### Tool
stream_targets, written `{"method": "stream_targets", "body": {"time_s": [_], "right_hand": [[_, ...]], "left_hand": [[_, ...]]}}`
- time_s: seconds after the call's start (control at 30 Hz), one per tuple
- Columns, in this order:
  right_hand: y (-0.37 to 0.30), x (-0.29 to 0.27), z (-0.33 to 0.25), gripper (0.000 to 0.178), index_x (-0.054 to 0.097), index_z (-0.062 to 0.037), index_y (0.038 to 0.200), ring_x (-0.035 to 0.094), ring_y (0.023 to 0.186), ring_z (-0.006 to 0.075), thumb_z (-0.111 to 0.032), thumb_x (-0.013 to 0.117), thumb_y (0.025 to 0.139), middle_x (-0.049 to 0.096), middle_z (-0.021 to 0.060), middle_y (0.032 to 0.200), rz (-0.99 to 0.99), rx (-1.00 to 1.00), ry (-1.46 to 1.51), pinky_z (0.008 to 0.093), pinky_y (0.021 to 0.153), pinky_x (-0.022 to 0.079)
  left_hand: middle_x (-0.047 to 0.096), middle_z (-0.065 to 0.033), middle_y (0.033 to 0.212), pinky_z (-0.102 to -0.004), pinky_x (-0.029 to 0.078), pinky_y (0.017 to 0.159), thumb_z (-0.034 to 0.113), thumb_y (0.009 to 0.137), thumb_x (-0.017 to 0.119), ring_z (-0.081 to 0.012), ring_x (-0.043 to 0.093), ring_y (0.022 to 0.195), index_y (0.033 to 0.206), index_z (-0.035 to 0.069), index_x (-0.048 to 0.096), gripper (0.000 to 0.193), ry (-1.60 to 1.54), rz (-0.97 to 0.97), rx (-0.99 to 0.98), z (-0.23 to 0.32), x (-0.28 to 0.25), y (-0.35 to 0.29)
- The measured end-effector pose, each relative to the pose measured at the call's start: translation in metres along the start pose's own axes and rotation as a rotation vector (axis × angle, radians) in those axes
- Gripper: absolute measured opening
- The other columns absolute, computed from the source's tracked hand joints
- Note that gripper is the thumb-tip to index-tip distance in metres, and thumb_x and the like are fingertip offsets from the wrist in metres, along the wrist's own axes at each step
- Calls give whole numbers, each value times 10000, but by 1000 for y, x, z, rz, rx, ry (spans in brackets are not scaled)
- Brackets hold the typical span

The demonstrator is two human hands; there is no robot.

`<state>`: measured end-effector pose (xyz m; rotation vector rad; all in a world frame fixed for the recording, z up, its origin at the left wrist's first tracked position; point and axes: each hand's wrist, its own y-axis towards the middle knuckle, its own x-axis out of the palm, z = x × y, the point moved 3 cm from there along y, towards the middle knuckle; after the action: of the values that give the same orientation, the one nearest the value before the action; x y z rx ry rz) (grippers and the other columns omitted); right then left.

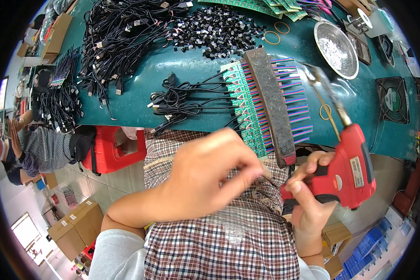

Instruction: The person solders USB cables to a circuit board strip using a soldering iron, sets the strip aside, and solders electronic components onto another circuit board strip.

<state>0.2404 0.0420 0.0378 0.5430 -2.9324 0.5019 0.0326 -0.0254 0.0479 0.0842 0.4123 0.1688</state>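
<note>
The red soldering gun [352,151] is at the near right, its metal tip angled up over the table, and the right hand [310,200] is wrapped around its handle. The left hand [210,170], curled and blurred, hovers in front of the person's checked apron [219,247]; whether its fingers pinch anything cannot be told. Just beyond it, a row of green circuit boards [242,100] lies under a dark bar [268,95], with black cables [177,100] running left and coloured wires [296,105] right. The bar's near end reaches past the near edge of the teal table [140,79]. To the far right, a metal bowl [347,70] holds shiny pale bits. Farther off, black connectors [214,32] lie in a loose heap beside a larger tangle of cables. Bare tabletop opens between the wire ends and the black fan [393,100] at right, and a narrower strip between the connectors and the boards.
</note>
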Motion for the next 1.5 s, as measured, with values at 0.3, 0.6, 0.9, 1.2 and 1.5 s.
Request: {"method": "stream_targets", "body": {"time_s": [0.3,0.6,0.9,1.2,1.5], "right_hand": [[-44,-40,2,433,482,-61,1340,565,781,162,-84,701,967,523,71,1016,-25,-86,-374,325,715,528],[-75,-94,43,339,664,-1,1101,682,811,376,-65,814,804,679,154,944,-104,-129,-831,411,732,555],[-42,-59,19,310,637,20,959,640,646,309,41,791,691,641,140,800,-242,-431,-837,354,596,514],[-37,-48,14,232,665,20,857,635,629,290,78,762,655,626,122,762,-217,-507,-860,340,565,499],[-40,-56,13,262,665,7,884,634,627,275,65,805,670,630,115,766,-208,-502,-852,333,537,484]], "left_hand": [[643,-43,745,-269,475,533,35,813,839,-144,619,621,814,41,701,139,424,217,-49,-36,16,5],[623,-51,718,-310,467,521,40,787,823,-178,606,584,777,49,662,162,427,275,-30,-41,20,9],[621,-47,721,-315,479,527,42,771,814,-178,611,588,768,57,645,170,472,274,-40,-41,22,9],[625,-47,736,-314,489,542,38,760,814,-182,624,605,774,56,641,174,487,266,-55,-41,22,8],[617,-42,735,-317,487,540,37,757,816,-181,623,604,772,58,641,177,497,259,-64,-39,22,9]]}}
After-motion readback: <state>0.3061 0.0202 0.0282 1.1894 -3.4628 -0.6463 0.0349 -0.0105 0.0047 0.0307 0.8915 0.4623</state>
